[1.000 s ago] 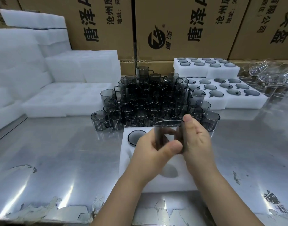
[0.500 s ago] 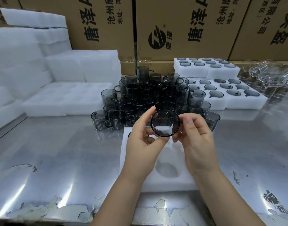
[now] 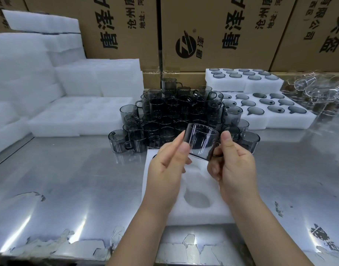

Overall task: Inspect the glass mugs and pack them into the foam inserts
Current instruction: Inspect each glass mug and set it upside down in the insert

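Observation:
I hold one smoky grey glass mug (image 3: 201, 142) tilted in the air above a white foam insert (image 3: 199, 212) on the steel table. My left hand (image 3: 166, 169) pinches the mug's left side between thumb and fingers. My right hand (image 3: 234, 166) grips its right side, where the handle is. The insert below has an empty round pocket (image 3: 196, 199) showing between my wrists; its far end is hidden by my hands. A dense cluster of grey mugs (image 3: 176, 116) stands just behind the insert.
Filled foam inserts (image 3: 260, 110) lie stacked at the back right, with clear glassware (image 3: 316, 91) beyond them. Empty white foam blocks (image 3: 78, 114) pile up at the left. Brown cartons (image 3: 203, 31) wall off the back. The steel table (image 3: 68, 179) runs to the near edge.
The mug has turned in my hands: side-on a second ago, then its round mouth faced me, and now it is tilted with its side towards me. Both hands stayed above the insert.

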